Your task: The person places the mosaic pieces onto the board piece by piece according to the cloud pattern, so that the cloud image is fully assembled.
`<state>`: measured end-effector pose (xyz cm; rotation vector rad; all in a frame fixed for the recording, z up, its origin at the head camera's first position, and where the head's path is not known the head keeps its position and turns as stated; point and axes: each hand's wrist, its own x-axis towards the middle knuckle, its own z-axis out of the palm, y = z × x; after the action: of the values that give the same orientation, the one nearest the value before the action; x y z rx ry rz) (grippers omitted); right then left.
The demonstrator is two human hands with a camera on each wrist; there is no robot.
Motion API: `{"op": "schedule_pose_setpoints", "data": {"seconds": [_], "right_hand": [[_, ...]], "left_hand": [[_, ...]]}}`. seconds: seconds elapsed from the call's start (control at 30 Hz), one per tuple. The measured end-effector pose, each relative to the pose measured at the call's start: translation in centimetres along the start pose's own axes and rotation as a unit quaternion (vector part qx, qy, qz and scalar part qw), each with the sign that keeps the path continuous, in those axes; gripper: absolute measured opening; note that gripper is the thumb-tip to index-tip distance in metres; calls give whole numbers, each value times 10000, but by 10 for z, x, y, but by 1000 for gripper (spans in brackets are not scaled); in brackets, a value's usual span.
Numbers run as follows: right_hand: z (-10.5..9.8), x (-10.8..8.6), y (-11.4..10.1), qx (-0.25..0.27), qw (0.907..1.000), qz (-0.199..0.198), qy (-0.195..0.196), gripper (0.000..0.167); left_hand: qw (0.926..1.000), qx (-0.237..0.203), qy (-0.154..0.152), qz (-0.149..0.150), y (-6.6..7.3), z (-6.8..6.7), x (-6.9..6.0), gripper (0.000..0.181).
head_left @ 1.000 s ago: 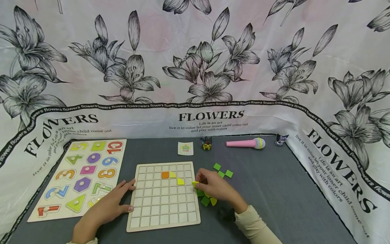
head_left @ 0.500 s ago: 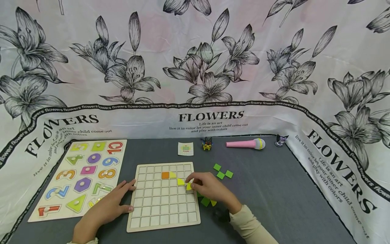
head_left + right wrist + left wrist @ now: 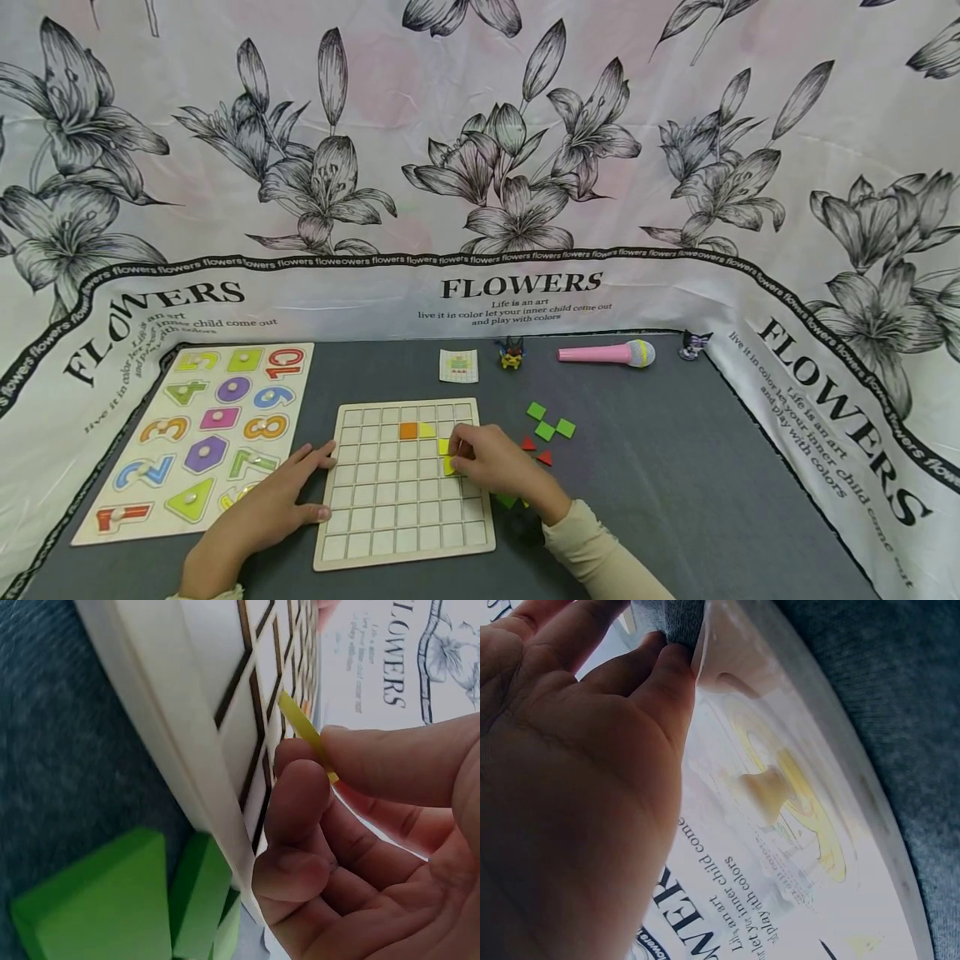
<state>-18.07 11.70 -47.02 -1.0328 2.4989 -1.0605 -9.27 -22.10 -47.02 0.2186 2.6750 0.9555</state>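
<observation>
A pale wooden grid board [image 3: 394, 493] lies on the grey cloth. My left hand [image 3: 262, 504] rests at its left edge, fingers extended and touching the rim. My right hand [image 3: 498, 468] is over the board's right part, pinching a small yellow tile [image 3: 449, 467] between thumb and index finger. The right wrist view shows this yellow tile [image 3: 304, 731] edge-on, tilted above the grid. On the board sit an orange square tile [image 3: 408, 431], a yellow tile [image 3: 427, 430] right of it, and another yellow tile [image 3: 443, 447] partly behind my right fingers.
Loose green tiles [image 3: 545, 430] and red triangles [image 3: 545, 458] lie right of the board; more green tiles [image 3: 506, 501] are partly under my right hand. A number puzzle [image 3: 204, 454] lies left. Behind are a pattern card [image 3: 458, 366], figurine [image 3: 512, 354] and pink microphone [image 3: 600, 354].
My right hand has moved left from beside the board to over the grid, carrying the yellow tile. Red triangles have come into view behind it. My left hand has stayed put.
</observation>
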Motion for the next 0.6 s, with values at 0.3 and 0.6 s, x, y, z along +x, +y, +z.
{"op": "schedule_pose_setpoints", "data": {"seconds": [0.3,0.6], "right_hand": [[6,5,-2,-435,9990,-114,14,7],[9,9,-3,-614,9980,-108,-33,8]], "left_hand": [[10000,32,22,46,0,1,0,80],[10000,22,-19,14,-1,1,1,75]]}}
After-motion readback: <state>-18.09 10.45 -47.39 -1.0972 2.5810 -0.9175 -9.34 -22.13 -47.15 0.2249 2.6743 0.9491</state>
